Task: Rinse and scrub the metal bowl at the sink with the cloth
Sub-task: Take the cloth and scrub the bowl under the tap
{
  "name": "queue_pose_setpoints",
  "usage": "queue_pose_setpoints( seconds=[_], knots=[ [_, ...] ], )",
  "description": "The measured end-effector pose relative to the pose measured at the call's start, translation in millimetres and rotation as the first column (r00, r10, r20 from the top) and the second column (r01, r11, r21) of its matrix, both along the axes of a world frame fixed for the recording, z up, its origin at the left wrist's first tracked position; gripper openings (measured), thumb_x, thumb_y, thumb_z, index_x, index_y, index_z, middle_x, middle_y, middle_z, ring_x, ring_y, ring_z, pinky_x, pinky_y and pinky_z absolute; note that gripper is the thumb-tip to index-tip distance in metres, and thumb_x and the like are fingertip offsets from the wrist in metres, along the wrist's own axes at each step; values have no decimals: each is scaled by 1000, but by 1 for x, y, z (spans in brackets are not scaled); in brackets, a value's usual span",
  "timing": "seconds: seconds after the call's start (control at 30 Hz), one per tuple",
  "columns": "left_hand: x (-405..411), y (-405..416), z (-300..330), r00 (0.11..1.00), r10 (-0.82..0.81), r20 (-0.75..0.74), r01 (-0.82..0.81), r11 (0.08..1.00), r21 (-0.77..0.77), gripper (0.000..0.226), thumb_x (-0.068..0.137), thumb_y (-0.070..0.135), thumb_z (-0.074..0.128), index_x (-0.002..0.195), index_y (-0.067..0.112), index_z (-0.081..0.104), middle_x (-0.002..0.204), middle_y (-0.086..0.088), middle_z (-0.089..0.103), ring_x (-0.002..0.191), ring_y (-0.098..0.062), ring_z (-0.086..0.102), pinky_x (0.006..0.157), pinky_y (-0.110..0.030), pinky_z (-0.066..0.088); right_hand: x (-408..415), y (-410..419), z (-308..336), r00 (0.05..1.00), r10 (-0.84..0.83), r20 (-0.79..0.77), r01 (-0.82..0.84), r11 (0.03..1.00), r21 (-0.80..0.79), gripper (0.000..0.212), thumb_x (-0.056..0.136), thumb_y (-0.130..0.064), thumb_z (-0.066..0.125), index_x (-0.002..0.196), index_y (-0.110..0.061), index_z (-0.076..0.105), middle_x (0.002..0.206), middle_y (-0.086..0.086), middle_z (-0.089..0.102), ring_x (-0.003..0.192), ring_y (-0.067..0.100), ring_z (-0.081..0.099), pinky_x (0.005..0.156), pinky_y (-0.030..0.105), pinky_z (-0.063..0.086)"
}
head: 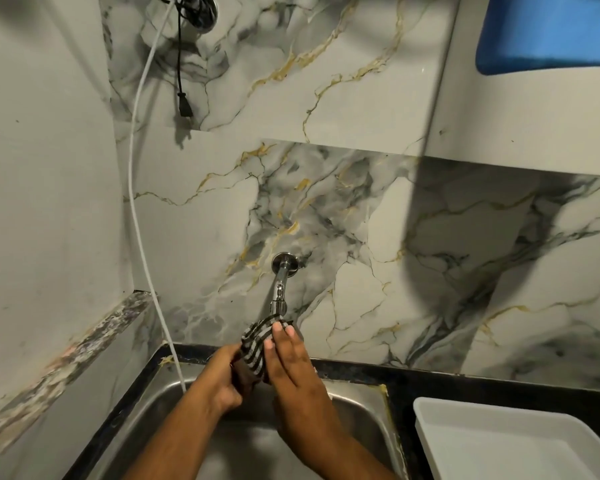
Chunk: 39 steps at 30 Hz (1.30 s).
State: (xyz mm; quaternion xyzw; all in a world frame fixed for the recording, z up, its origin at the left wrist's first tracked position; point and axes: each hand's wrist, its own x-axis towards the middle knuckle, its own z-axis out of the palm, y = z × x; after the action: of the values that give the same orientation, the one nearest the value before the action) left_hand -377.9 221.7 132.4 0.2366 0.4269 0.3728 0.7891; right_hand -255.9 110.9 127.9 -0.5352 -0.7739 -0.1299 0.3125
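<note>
A striped black-and-grey cloth (257,344) is pressed between both hands, just under the spout of the wall-mounted chrome tap (280,289). My left hand (222,377) grips its lower, darker end with closed fingers. My right hand (290,362) lies flat against the cloth's right side, fingers straight. Both hands hover over the back of the steel sink (357,410). No metal bowl is visible; the sink floor is mostly hidden by my forearms. I cannot tell whether water runs from the tap.
A white plastic tray (499,441) sits on the dark counter right of the sink. A white hose (136,216) runs down the wall into the sink's left corner. A black plug (185,107) dangles above. Marbled wall behind; blue object (548,32) top right.
</note>
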Motion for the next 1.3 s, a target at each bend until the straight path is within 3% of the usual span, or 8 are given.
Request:
queue_pose_setpoints(
  seconds=[0.23, 0.47, 0.63, 0.73, 0.87, 1.03, 1.13, 1.3],
  knots=[
    [-4, -1, 2, 999, -54, 0, 54, 998, 14, 18, 84, 17, 60, 93, 2, 66, 80, -18, 64, 69, -27, 58, 61, -33, 46, 8, 6, 30, 914, -66, -400, -22, 977, -212, 90, 84, 1, 48, 149, -36, -3, 158, -26, -5, 148, -4, -8, 125, 27, 6],
    [-1, -1, 0, 995, -94, -27, 94, 995, 30, 21, 63, 22, 70, 61, 2, 74, 63, -15, 67, 54, -25, 60, 49, -29, 49, 7, 2, 29, 970, -49, -239, 19, 991, -129, 93, 83, -3, 49, 152, -21, -11, 161, -6, -27, 147, 15, -27, 122, 40, 4],
    [-2, 9, -10, 1000, -16, 24, 14, 996, 87, 61, 103, 22, 36, 56, 10, 73, 42, -2, 66, 37, -10, 65, 33, -20, 49, -9, -11, 3, 940, 19, 340, -68, 989, 132, 51, 99, -9, 31, 151, -10, 32, 161, 10, 24, 150, 30, 15, 118, 43, 26],
    [1, 0, -1, 1000, -15, -19, 18, 989, 148, 35, 99, 21, 45, 76, 8, 68, 50, -3, 71, 45, -12, 69, 37, -21, 53, -11, -11, 9, 933, -79, 351, 18, 985, 173, 50, 97, -11, 35, 147, -9, 39, 158, 10, 31, 150, 27, 15, 119, 41, 25],
    [15, 2, 18, 989, -143, -42, 147, 983, 108, 39, 84, 36, 64, 72, 1, 77, 73, -14, 75, 63, -26, 74, 50, -26, 59, -1, -10, 23, 918, -258, 301, 193, 955, 226, 64, 82, -9, 45, 145, -3, 36, 154, 16, 32, 151, 29, -4, 122, 44, 5],
    [19, 1, 21, 981, -101, -164, 111, 992, 55, 34, 93, 36, 50, 75, 12, 65, 59, -4, 64, 49, -16, 58, 38, -15, 33, -2, -4, 21, 930, -342, 132, 297, 915, 274, 58, 83, -5, 35, 140, 0, 41, 150, 19, 37, 148, 30, 7, 118, 47, 12],
    [18, 1, 18, 981, -115, -156, 126, 990, 63, 31, 90, 35, 57, 82, 7, 70, 68, -7, 69, 59, -21, 65, 43, -22, 46, -4, -5, 13, 943, -288, 168, 243, 939, 244, 63, 81, -5, 37, 144, 1, 36, 155, 20, 31, 149, 33, 11, 120, 47, 14],
    [16, 0, 10, 990, -112, -84, 123, 982, 144, 37, 77, 36, 69, 58, 6, 77, 64, -11, 74, 58, -25, 74, 46, -28, 58, -1, -6, 14, 936, -137, 323, 119, 990, 76, 77, 75, -10, 41, 150, -3, 25, 162, 16, 15, 151, 29, 5, 123, 47, 11]
  ],
)
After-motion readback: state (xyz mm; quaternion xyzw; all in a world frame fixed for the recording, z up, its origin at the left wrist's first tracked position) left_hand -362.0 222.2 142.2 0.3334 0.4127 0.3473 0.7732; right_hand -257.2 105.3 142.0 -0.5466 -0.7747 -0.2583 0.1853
